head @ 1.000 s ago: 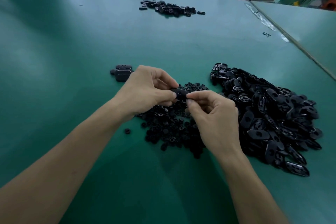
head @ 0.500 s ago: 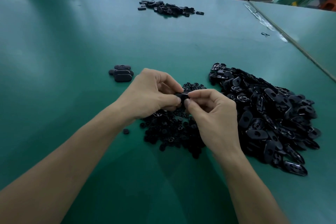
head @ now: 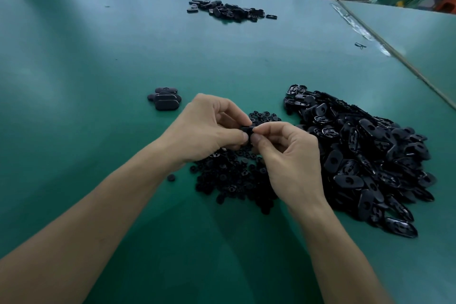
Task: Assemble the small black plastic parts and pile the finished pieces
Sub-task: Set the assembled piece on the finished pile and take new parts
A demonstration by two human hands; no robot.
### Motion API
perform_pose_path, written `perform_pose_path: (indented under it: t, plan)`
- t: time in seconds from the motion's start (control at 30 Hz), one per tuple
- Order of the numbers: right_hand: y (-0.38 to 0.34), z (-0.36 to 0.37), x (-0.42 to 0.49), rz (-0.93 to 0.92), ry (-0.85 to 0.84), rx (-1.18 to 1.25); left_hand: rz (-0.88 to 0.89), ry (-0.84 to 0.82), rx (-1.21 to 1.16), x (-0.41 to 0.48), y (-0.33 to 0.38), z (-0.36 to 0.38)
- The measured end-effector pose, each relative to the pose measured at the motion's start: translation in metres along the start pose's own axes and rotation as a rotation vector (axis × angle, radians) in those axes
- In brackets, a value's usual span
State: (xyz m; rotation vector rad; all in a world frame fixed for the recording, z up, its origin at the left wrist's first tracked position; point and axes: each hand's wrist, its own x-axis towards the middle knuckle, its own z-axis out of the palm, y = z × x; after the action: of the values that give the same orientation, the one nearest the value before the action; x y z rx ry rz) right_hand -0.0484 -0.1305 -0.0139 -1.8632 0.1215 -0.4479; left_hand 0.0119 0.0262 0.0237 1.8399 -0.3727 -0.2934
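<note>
Above the green table (head: 98, 61), the left hand (head: 207, 131) and right hand (head: 288, 163) each pinch one end of a small black part (head: 246, 129). Its long axis runs left to right between them. Fingertips hide most of it, so its facing is unclear. Beneath lie small round pieces (head: 234, 180), with a heap of oval shells (head: 365, 155) to the right. A small stack of finished pieces (head: 165, 100) sits beyond the left hand, and another pile (head: 229, 11) lies far off.

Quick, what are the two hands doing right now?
Left hand: pinching the small black part.
Right hand: pinching the same part.
</note>
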Motion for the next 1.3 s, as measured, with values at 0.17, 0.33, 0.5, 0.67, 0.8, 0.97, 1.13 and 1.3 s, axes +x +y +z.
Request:
perform_pose_path:
  t: [0.17,0.33,0.5,0.67,0.8,0.97,1.13,1.3]
  plan:
    - [0.0,0.001,-0.001,0.012,0.021,-0.013,0.013,-0.012,0.004,-0.001,0.0,0.001]
    - [-0.001,0.002,-0.002,0.006,0.047,0.012,0.02,-0.001,-0.033,-0.001,0.001,0.002]
    - [-0.003,0.001,0.001,0.045,0.04,0.135,0.004,0.06,-0.057,0.0,0.0,0.002]
    - [-0.009,0.0,0.0,0.092,-0.006,0.245,-0.01,0.102,-0.035,0.001,-0.002,-0.001]
    - [-0.01,0.001,-0.001,0.149,-0.012,0.327,-0.01,0.095,-0.053,0.0,0.0,0.0]
    - [-0.009,0.0,-0.002,0.159,0.013,0.31,-0.005,0.072,-0.063,-0.001,0.001,0.001]
    - [-0.01,-0.002,-0.003,0.144,0.026,0.264,0.01,0.059,-0.083,-0.002,0.002,0.002]
    - [-0.009,-0.002,-0.001,0.161,0.024,0.268,0.006,0.061,-0.089,-0.002,0.001,0.001]
